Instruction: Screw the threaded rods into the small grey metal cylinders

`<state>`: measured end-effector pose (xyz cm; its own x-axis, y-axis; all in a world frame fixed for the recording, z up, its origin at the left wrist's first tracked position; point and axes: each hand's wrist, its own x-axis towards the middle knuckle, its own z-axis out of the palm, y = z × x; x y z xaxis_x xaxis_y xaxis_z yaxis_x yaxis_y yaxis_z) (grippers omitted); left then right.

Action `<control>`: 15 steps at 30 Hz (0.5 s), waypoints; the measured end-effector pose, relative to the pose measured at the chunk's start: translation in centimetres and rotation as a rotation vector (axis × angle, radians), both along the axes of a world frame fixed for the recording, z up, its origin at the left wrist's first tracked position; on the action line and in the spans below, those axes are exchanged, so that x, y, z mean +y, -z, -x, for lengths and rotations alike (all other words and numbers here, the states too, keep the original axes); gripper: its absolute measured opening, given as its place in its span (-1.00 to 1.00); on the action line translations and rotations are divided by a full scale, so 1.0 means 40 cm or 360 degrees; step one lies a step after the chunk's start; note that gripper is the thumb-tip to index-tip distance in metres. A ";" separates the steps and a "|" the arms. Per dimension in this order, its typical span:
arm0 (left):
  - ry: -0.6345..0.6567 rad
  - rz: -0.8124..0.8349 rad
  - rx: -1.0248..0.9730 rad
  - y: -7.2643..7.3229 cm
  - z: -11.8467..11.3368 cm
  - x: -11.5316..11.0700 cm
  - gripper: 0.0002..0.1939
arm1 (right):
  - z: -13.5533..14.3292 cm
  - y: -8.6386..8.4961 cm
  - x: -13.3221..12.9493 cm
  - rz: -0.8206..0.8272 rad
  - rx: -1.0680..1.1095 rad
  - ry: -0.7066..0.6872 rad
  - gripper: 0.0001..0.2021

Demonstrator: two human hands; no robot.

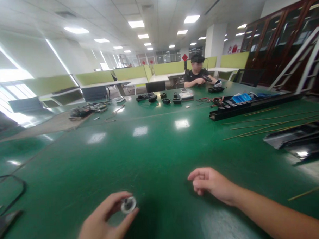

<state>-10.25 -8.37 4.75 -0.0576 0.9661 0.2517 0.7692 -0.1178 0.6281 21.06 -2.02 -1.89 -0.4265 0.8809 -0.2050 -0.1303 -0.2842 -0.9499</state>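
Observation:
A small round object [128, 204], clear or silvery and ring-like, is pinched between the thumb and fingers of my left hand [107, 220], low in the view left of centre. It is too blurred to make out in detail. My right hand [211, 184] hovers over the green table [155, 151] to the right, apart from the left hand. Its fingers are curled together, with the thumb near them; whatever they hold, if anything, is too small or hidden to tell.
Black trays [228, 111] with blue packets [241, 98] and thin yellowish rods [255, 129] lie at the right. Small black parts [166, 101] sit at the far side, where a person [196, 75] holds a dark tool. A black cable [23, 189] lies at left.

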 end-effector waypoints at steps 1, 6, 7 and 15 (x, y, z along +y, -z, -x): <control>0.0110 0.0090 -0.0061 -0.002 -0.034 0.029 -0.68 | 0.003 0.000 -0.001 0.0035 0.0024 0.0057 -0.68; 0.0612 0.0329 -0.0141 0.028 -0.215 0.151 -0.84 | 0.018 0.011 0.005 -0.0060 -0.0013 0.0193 -0.58; 0.0640 0.0340 -0.0171 0.041 -0.233 0.166 -0.83 | 0.018 0.016 0.011 -0.0162 -0.0081 0.0209 -0.55; 0.0715 0.0243 -0.0252 0.116 -0.220 0.189 -0.78 | 0.005 0.039 0.011 -0.0724 -0.0723 0.0302 -0.50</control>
<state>-1.46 -0.79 0.09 0.3469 0.9292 0.1276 0.5573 -0.3136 0.7688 20.88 -1.57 -3.44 -0.2147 0.9732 0.0819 0.3025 0.1460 -0.9419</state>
